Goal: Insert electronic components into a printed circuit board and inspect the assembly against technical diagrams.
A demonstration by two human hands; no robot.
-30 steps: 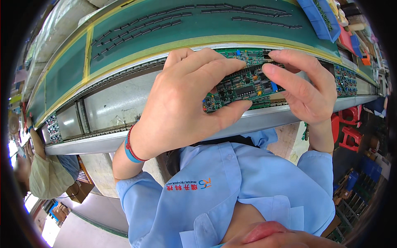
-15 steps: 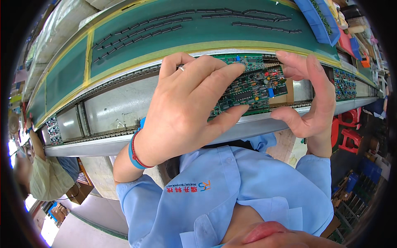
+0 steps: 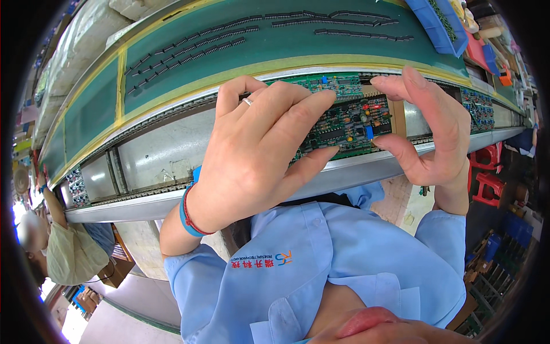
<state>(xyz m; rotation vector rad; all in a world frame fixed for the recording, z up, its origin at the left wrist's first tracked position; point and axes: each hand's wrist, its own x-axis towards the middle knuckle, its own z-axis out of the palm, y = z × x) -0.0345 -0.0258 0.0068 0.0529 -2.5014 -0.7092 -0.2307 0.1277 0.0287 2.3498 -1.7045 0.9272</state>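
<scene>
A green circuit board [image 3: 346,123] packed with small components, a blue block and red parts lies at the conveyor rail in front of me. My left hand [image 3: 252,143] is over its left part, thumb on the near edge and fingers on the far side, holding it. Another populated board [image 3: 344,86] shows just behind and partly beneath it. At the right end, my right hand [image 3: 438,129] is open, with thumb and fingers apart on either side of the held board. The thumb tip is close to the blue block; whether it touches cannot be told.
Rows of black chips [image 3: 206,34] lie on the green mat [image 3: 275,54] beyond the conveyor. A blue bin [image 3: 438,26] stands at the far right. More boards [image 3: 477,109] sit on the rails to the right. Another person [image 3: 71,246] is at the far left; red stools [image 3: 488,178] stand at right.
The held board has turned slightly, settling more in line with the board behind it. My right thumb and fingers have shifted a little, still apart. My left hand keeps its hold.
</scene>
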